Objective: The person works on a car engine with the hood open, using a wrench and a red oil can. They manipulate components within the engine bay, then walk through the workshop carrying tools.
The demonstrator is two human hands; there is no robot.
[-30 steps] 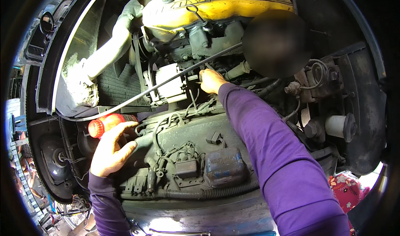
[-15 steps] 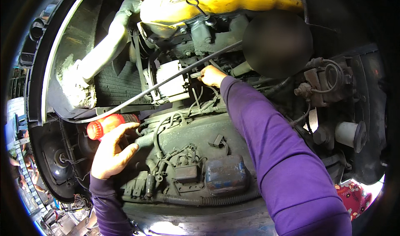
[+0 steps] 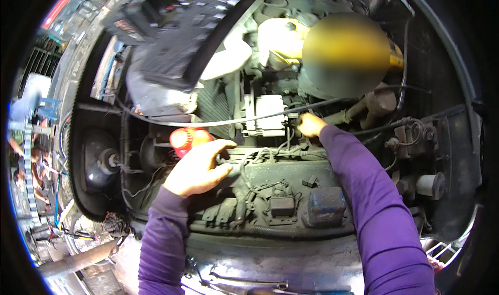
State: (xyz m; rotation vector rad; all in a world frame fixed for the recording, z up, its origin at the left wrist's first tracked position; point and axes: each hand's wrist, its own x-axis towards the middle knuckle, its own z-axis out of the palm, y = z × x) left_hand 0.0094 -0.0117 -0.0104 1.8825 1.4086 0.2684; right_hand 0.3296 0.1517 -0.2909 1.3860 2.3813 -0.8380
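Note:
My right hand [image 3: 312, 125] reaches into the engine bay, at the rear end of a pale metal alternator [image 3: 269, 115]. Its fingers are pinched together there; what lies in the pinch is too small to make out. My left hand [image 3: 199, 169] is open, palm down, with thumb and fingers apart. Just beyond its knuckles lies a red plastic bottle [image 3: 188, 140], partly covered by the hand. A long thin grey rod or hose [image 3: 223, 123] runs across the bay, passing in front of the alternator.
A yellow engine cover [image 3: 280, 37] is at the back, partly blurred out. Wiring and a blue-black box [image 3: 326, 206] sit on the inner panel. Several wrenches [image 3: 249, 281] lie on the near fender. A black slatted panel [image 3: 200, 32] rises at upper left. People are in the left distance.
The view has swung, so the engine bay sits farther right and the wrenches and black slatted panel show. My left hand stays by the red bottle, my right hand at the alternator.

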